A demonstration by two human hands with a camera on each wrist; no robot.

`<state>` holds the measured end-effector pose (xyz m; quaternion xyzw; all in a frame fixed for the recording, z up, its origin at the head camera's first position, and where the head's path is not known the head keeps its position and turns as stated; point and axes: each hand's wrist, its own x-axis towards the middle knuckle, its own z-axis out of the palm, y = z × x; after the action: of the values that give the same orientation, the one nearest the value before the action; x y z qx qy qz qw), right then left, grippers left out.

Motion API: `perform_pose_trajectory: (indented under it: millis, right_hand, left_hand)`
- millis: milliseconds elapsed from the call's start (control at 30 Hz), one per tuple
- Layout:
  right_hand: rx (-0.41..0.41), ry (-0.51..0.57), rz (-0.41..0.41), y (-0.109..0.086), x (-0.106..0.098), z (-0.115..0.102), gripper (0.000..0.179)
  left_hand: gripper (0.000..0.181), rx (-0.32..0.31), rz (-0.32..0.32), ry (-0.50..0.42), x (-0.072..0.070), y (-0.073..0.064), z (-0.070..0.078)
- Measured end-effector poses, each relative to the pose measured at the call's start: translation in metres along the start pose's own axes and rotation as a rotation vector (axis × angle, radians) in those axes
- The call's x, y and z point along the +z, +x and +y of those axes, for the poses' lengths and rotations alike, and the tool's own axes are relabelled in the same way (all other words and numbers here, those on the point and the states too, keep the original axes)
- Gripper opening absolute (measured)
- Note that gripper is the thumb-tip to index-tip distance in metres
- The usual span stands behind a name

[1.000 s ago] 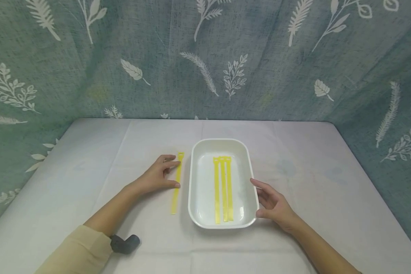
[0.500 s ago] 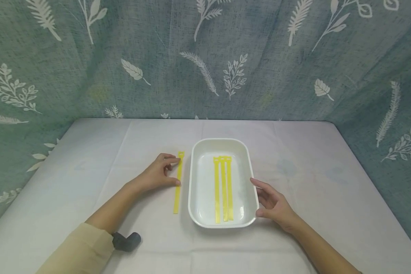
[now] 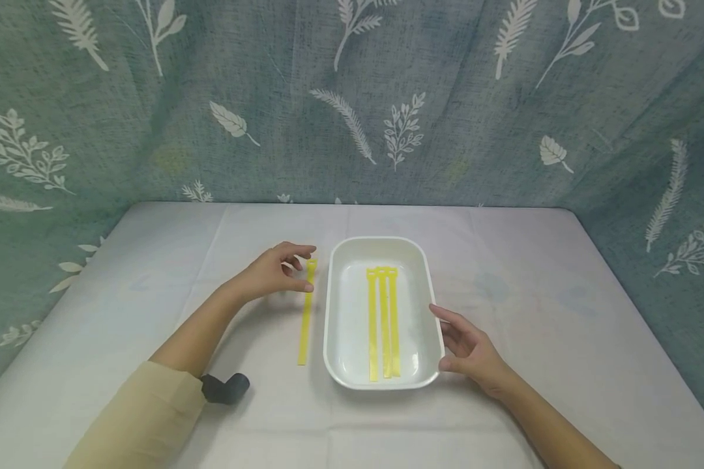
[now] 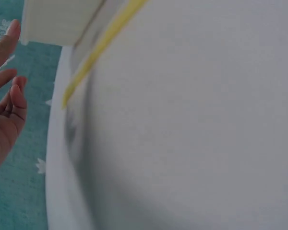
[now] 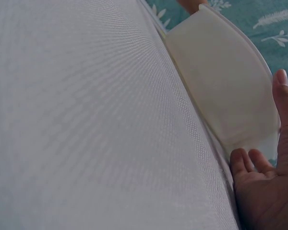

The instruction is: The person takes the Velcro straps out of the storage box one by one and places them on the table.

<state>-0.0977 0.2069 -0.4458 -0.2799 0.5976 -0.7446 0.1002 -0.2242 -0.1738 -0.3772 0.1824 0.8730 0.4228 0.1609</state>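
Observation:
A yellow cable strap (image 3: 303, 335) with a slotted head lies lengthwise on the table, left of a white rectangular tray (image 3: 345, 319). My left hand (image 3: 270, 273) hovers over its upper part, thumb and forefinger apart with nothing between them. In the left wrist view that hand (image 4: 7, 115) is raised clear of the strap (image 4: 103, 44). Three matching yellow straps (image 3: 384, 326) lie side by side inside the tray, heads at the far end. My right hand (image 3: 472, 355) rests on the tray's right side, and in the right wrist view its relaxed fingers touch the outer wall (image 5: 221, 81).
A white cloth (image 3: 540, 404) covers the table. Behind it hangs a green-blue curtain (image 3: 293, 150) with white leaf prints. A dark wrist mount (image 3: 225, 389) sticks out beside the left sleeve (image 3: 141, 417).
My left hand has let go of the loose strap and lifted away toward the far side. Earlier it touched the strap and straightened it slightly. Right hand and tray have stayed put.

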Motion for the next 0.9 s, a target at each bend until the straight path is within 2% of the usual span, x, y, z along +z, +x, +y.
perform_pose_trajectory:
  millis: [200,333,533,767,900]
  right_hand:
    - [-0.007,0.001,-0.007,0.000,0.001,0.000,0.076]
    - [-0.009,0.000,-0.009,0.000,0.001,0.000,0.076]
    - [0.004,-0.007,0.000,0.000,0.000,0.000,0.076]
    - [0.007,-0.014,0.001,0.000,0.000,0.000,0.076]
    - [0.004,-0.016,0.000,0.000,0.001,0.000,0.075]
  left_hand:
    - [0.068,0.029,-0.028,-0.008,-0.011,0.015,0.025]
    - [0.067,0.040,-0.057,-0.019,-0.013,0.022,0.039]
    - [0.063,0.037,-0.125,-0.029,-0.010,0.031,0.056]
    - [0.057,0.051,-0.170,-0.120,-0.004,0.045,0.079]
    - [0.055,0.044,-0.195,-0.178,0.005,0.056,0.086]
